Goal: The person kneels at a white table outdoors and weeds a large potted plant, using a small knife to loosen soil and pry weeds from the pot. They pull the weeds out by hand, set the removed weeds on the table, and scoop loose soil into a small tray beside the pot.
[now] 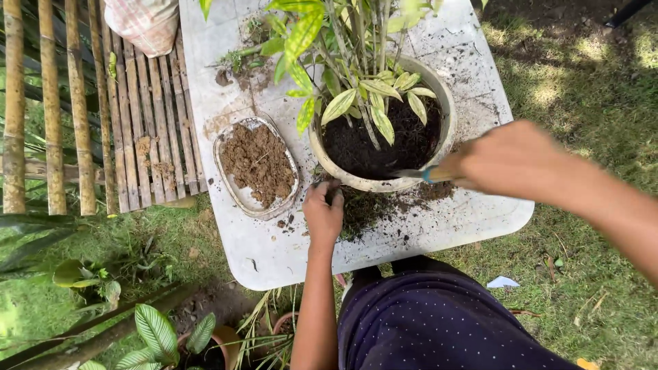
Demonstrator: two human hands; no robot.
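Your left hand (323, 214) rests on the white square plastic surface (480, 212) just in front of the round cream ceramic pot (447, 113), fingers curled into the spilled dark soil (373, 205) and touching the pot's base; I cannot tell whether it pinches anything. Your right hand (510, 159) is clenched around a small tool with a blue collar and a metal blade (415, 174), probably a trowel, though the motion blur hides its shape. The blade lies across the pot's near rim. The pot stands near the middle of the surface, filled with black soil and holding a tall plant with yellow-green striped leaves (343, 75).

Watch the rim: levering the blade against it could chip the ceramic or shove the pot toward the edge. Digging close to the stems could cut roots, and more soil could spill over the near edge onto your dark dotted garment (439, 322).

Beside the pot, to its left, lies a shallow oval tray of brown crumbly earth (257, 164), apart from it. The surface is scattered with dirt. It stands outdoors on grass (589, 89), with a bamboo slat fence (82, 109) on the left and potted leafy plants (164, 336) below.
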